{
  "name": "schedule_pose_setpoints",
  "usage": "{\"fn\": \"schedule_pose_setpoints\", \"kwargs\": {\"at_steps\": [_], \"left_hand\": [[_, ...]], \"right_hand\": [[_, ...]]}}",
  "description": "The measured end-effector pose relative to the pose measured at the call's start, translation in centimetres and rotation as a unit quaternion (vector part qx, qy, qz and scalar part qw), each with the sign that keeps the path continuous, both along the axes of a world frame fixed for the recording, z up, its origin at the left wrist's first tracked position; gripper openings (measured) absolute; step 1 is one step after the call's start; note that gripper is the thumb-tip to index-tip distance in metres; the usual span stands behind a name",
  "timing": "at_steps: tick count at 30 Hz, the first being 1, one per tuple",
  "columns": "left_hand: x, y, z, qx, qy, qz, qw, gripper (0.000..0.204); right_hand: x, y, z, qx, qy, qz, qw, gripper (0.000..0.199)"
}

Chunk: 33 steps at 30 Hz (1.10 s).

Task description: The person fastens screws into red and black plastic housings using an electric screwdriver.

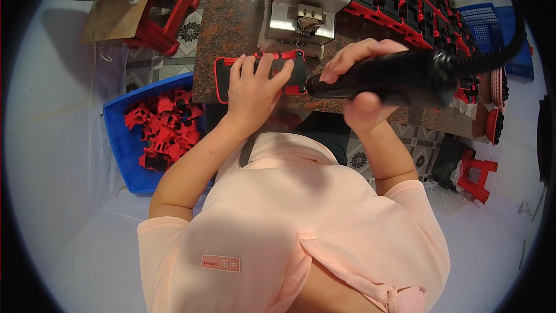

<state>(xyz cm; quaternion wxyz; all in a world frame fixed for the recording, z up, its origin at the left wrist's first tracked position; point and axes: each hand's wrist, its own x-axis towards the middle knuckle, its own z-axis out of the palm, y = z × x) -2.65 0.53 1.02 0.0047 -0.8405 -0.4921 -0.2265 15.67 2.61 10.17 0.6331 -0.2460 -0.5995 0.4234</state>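
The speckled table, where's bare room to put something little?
The table has a bare patch at back left, between its edge, the silver machine and the red-rimmed case. A strip shows along the front edge, right of the right hand. The middle is crowded by the left hand, case and black tool; the back right by red trays.

- Holding a red-and-black case under the left hand
- Gripping a black tool in the right hand
- Pointing it toward the left hand
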Motion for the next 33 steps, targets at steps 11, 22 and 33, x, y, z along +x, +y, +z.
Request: {"fn": "schedule_pose_setpoints", "kwargs": {"at_steps": [11,22,33], "left_hand": [[-0.1,0.2,-0.4,0.023,-0.010,-0.011,1.000,0.062],[3.5,-0.9,-0.2,0.023,-0.047,-0.070,0.996,0.044],[3.7,-1.0,-0.7,0.033,-0.041,-0.067,0.996,0.049]], "right_hand": [[-0.9,0.6,-0.4,0.116,-0.107,0.077,0.984,0.064],[-0.1,8.8,-1.7,0.207,-0.025,-0.083,0.975,0.053],[-2.3,10.9,-0.8,0.117,-0.044,-0.151,0.981,0.033]]}}
